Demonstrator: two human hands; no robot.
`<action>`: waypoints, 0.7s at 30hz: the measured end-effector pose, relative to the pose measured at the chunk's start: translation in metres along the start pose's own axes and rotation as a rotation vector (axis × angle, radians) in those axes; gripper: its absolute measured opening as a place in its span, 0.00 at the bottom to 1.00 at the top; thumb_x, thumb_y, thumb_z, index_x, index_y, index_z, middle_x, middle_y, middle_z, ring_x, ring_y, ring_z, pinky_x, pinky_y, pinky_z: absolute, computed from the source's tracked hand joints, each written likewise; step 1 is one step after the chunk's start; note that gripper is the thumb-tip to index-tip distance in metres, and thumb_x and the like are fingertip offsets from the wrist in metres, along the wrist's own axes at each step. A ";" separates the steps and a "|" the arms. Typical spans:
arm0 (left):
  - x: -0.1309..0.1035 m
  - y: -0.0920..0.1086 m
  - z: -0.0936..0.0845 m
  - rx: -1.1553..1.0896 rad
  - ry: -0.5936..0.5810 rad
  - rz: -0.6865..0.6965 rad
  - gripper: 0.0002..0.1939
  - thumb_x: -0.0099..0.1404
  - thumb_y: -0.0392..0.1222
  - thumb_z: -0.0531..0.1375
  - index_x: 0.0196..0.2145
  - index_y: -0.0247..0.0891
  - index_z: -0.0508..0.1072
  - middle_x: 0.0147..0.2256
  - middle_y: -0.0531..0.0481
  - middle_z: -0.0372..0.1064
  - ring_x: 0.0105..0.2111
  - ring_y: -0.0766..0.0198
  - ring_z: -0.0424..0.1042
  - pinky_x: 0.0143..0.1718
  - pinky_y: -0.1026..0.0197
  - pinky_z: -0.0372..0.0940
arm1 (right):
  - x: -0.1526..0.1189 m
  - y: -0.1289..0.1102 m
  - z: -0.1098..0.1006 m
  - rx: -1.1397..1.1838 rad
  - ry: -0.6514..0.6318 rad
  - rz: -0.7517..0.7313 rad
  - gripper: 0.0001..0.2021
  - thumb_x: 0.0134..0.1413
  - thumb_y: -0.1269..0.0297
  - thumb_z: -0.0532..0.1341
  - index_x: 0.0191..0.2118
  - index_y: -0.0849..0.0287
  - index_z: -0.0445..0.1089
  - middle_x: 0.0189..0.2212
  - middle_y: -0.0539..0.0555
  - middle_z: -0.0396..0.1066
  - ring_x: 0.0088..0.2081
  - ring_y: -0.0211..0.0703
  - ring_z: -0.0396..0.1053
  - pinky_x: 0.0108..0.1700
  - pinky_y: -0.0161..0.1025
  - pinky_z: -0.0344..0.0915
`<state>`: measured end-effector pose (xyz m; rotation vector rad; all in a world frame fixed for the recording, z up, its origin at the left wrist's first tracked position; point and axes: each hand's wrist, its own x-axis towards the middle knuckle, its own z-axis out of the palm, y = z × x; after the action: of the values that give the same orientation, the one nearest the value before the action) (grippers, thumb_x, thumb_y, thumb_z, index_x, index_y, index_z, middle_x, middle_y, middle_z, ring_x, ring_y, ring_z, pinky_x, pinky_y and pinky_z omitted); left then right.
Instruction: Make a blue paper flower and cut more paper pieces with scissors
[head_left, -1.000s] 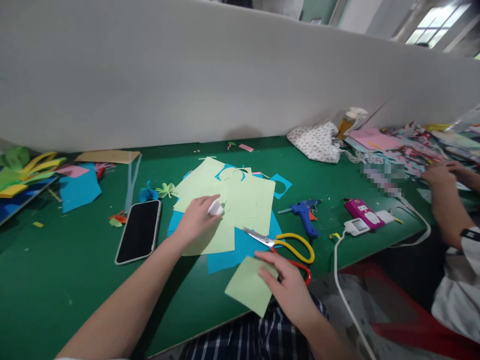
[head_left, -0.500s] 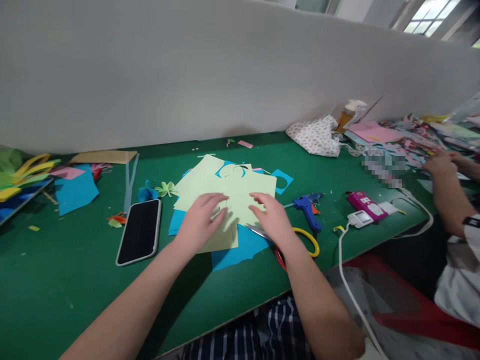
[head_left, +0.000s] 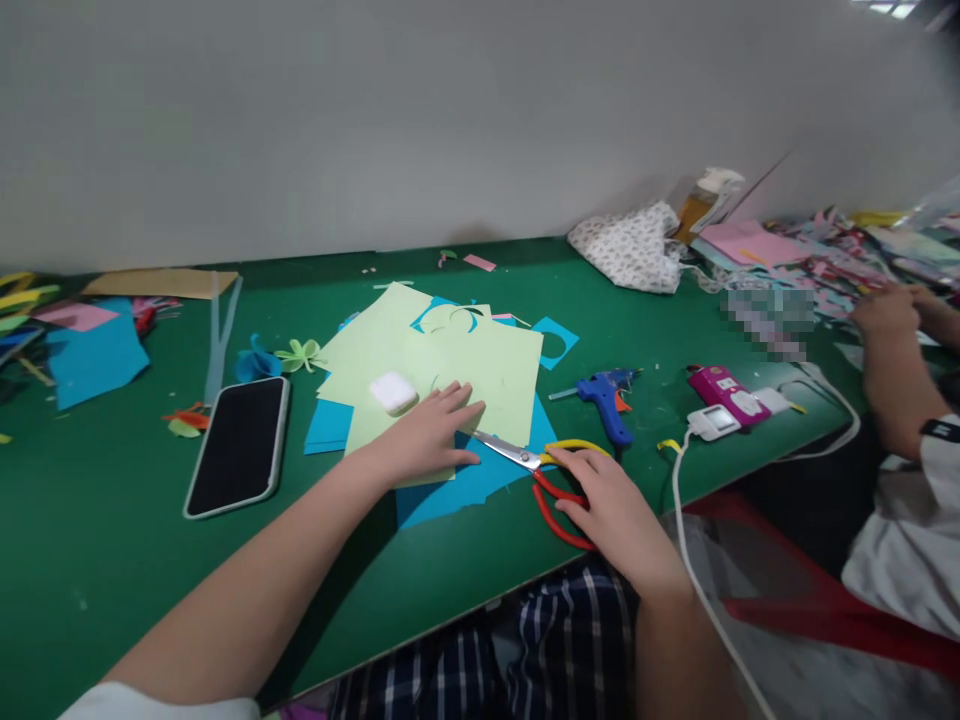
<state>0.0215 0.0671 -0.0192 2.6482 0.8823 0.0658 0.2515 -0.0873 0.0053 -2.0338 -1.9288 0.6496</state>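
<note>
My left hand (head_left: 431, 430) lies open and flat, palm down, on light green paper sheets (head_left: 487, 360) stacked over blue paper (head_left: 435, 505). Just behind it sits a small white rounded case (head_left: 393, 392), apart from the fingers. At the stack's right edge are scissors (head_left: 531, 460) with one yellow and one red handle. Their blades are slightly parted and point left, the tip near my left fingers. My right hand (head_left: 607, 505) has its fingers on the yellow handle and its thumb by the red one.
A phone (head_left: 238, 448) lies left, beside blue and green paper flowers (head_left: 301, 355). To the right are a blue glue gun (head_left: 606, 405), a purple device (head_left: 727, 395) with a white cable (head_left: 679, 520), and a patterned pouch (head_left: 630, 250). A co-worker's hands (head_left: 889, 315) are far right.
My left hand has released the white case onto the paper and flattened right of it. My right hand has moved from above the paper back to the scissors' handles. The view has shifted slightly.
</note>
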 end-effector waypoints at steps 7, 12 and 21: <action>-0.004 -0.008 -0.007 0.070 0.038 0.009 0.28 0.62 0.50 0.55 0.57 0.40 0.58 0.61 0.40 0.51 0.62 0.48 0.46 0.58 0.46 0.51 | -0.012 0.010 0.008 0.450 0.120 0.090 0.31 0.48 0.70 0.58 0.59 0.45 0.51 0.50 0.54 0.62 0.50 0.48 0.63 0.51 0.49 0.62; -0.001 0.006 0.000 0.120 0.064 -0.001 0.33 0.61 0.54 0.54 0.60 0.36 0.53 0.62 0.38 0.46 0.62 0.47 0.43 0.59 0.46 0.48 | 0.006 -0.016 0.011 0.956 0.272 0.208 0.31 0.50 0.63 0.60 0.59 0.47 0.49 0.29 0.47 0.61 0.29 0.37 0.66 0.35 0.38 0.68; 0.002 0.017 0.018 0.141 0.151 -0.028 0.39 0.61 0.59 0.51 0.62 0.30 0.49 0.62 0.34 0.44 0.63 0.47 0.42 0.60 0.50 0.48 | 0.066 -0.035 0.023 1.179 0.347 0.160 0.28 0.43 0.64 0.64 0.52 0.51 0.58 0.26 0.44 0.61 0.28 0.34 0.62 0.37 0.38 0.62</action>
<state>0.0359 0.0499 -0.0305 2.7900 1.0064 0.2067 0.2110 -0.0217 -0.0072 -1.3612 -0.8012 1.0387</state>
